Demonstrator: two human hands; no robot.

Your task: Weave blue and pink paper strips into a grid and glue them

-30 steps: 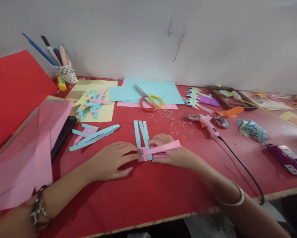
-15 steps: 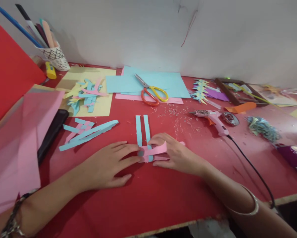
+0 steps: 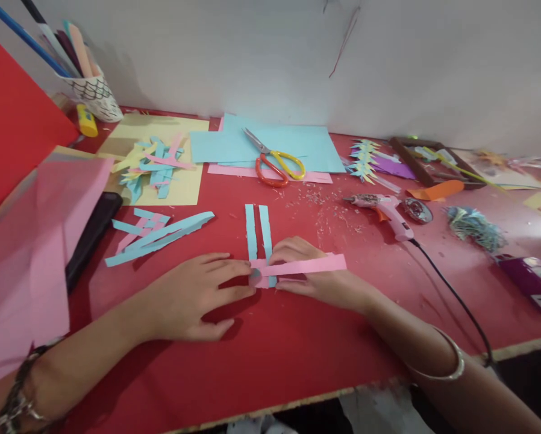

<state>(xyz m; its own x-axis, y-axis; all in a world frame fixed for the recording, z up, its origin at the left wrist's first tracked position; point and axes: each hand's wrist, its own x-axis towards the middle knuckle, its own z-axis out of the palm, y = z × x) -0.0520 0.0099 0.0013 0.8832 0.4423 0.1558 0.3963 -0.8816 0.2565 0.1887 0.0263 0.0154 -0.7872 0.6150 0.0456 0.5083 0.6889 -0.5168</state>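
A red surface runs back to a pale wall. Near its middle, a small woven paper piece lies between the 2 hands, 2 blue strips extending from it toward the wall. The left hand is loosely spread, fingertips touching the weave's left edge, grasping nothing. The right hand is half curled at the opposite edge, thumb apart from the fingers; whether it pinches the paper, I cannot tell. A pink strip lies across it. Farther left is another woven piece; beyond, scissors rest on blue sheets; rightward lies a pink glue gun.
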